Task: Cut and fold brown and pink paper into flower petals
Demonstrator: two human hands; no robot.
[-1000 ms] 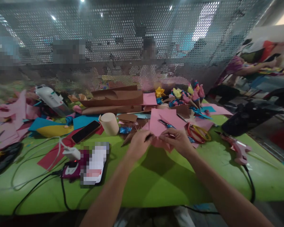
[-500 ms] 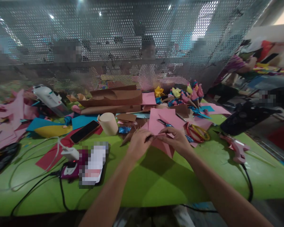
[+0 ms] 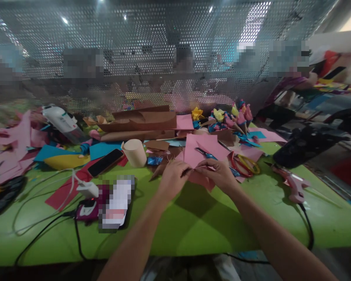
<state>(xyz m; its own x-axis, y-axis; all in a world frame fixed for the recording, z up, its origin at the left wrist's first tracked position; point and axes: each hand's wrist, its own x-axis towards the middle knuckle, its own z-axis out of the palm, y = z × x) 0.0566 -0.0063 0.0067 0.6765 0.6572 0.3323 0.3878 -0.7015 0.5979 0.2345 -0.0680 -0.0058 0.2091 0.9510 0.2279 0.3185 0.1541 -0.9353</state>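
Between my hands is a piece of pink paper point(image 3: 203, 180), held just above the green table near its middle. My left hand point(image 3: 175, 174) pinches the paper's near-left part, and my right hand point(image 3: 217, 174) pinches it a short way to the right. The fingertips of both hands are close together at the upper edge. Behind them lies a flat pink sheet point(image 3: 201, 146) with blue-handled scissors point(image 3: 207, 153) resting on it. Scissors with red and yellow handles point(image 3: 245, 164) lie just right of my right hand.
A pink glue gun point(image 3: 295, 185) lies at right with its black cord. At left are a phone point(image 3: 118, 203), a dark phone point(image 3: 105, 163), a purple power socket point(image 3: 90, 210) and cables. A cream paper roll point(image 3: 134, 153), brown paper point(image 3: 140, 121) and paper flowers point(image 3: 234, 117) stand behind.
The pink paper's lower corner has shifted slightly up and left as the sheet turns between my fingers. Both hands keep their grip in nearly the same place.
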